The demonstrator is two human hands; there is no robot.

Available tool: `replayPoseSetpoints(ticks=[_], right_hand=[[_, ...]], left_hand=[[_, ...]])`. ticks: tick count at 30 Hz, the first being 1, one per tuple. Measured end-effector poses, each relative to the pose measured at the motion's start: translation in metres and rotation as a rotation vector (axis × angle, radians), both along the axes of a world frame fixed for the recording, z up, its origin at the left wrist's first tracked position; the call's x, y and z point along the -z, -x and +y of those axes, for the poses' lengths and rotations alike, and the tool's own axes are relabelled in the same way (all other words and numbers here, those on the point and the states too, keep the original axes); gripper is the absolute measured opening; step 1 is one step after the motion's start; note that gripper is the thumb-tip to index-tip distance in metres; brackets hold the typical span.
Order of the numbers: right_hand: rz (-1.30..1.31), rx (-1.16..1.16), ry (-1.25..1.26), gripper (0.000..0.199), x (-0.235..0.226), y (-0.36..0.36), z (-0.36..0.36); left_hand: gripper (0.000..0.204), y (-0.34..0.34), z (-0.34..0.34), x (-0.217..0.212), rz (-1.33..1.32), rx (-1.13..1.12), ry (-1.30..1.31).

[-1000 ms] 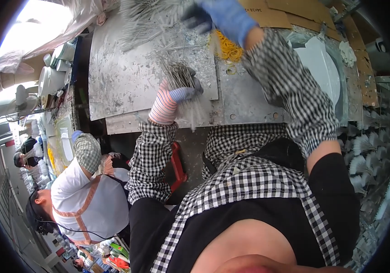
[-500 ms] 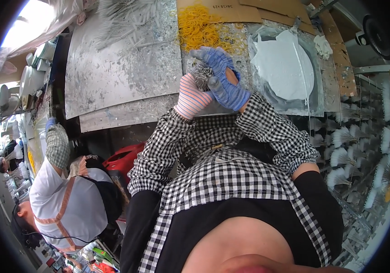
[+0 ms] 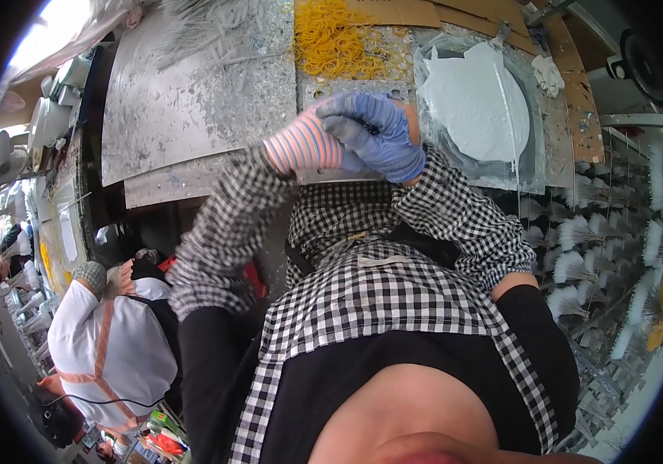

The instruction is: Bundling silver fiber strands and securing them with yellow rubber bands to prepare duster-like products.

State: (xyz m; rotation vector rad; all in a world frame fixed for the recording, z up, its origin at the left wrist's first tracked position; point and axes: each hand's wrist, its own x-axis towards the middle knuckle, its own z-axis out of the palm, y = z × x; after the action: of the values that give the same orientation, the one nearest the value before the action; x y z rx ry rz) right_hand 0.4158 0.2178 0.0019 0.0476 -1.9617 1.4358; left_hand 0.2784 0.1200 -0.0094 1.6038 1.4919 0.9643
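Note:
My left hand (image 3: 304, 143), in a white glove with pink and blue stripes, is closed. My right hand (image 3: 382, 139), in a mottled blue glove with greyed fingertips, is closed over the left hand's fingers. Both are held together just above the near edge of the worktable (image 3: 200, 116). The bundle of thin grey strands seen between them a moment before is now hidden by the gloves. Only a small dark spot shows between the right thumb and fingers. Beyond the hands lies a heap of yellow rubber bands (image 3: 331, 46).
To the right, a shallow tray (image 3: 432, 143) holds thick white paste (image 3: 478, 100). Clear thin sticks (image 3: 215, 39) lie at the far left of the table. Racks of white-tipped bristle bundles (image 3: 579, 240) stand on my right. A co-worker (image 3: 119, 348) is on my left.
The gloves have closed over the grey bundle, which has gone out of sight. My left forearm has swung outward to the left, and that sleeve is blurred. The co-worker's arm has drawn back.

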Motion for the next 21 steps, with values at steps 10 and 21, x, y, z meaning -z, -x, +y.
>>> replayPoseSetpoints(ticks=[10,21], right_hand=[[-0.046,-0.057,-0.351,0.030,-0.033,0.004,0.036],[-0.620,-0.065,-0.925,0.049,-0.033,0.036,0.008]], left_hand=[[0.037,-0.007,0.026,0.043,0.429,-0.037,-0.024],[0.043,-0.040,0.018,-0.015,0.065,-0.468,-0.289]])
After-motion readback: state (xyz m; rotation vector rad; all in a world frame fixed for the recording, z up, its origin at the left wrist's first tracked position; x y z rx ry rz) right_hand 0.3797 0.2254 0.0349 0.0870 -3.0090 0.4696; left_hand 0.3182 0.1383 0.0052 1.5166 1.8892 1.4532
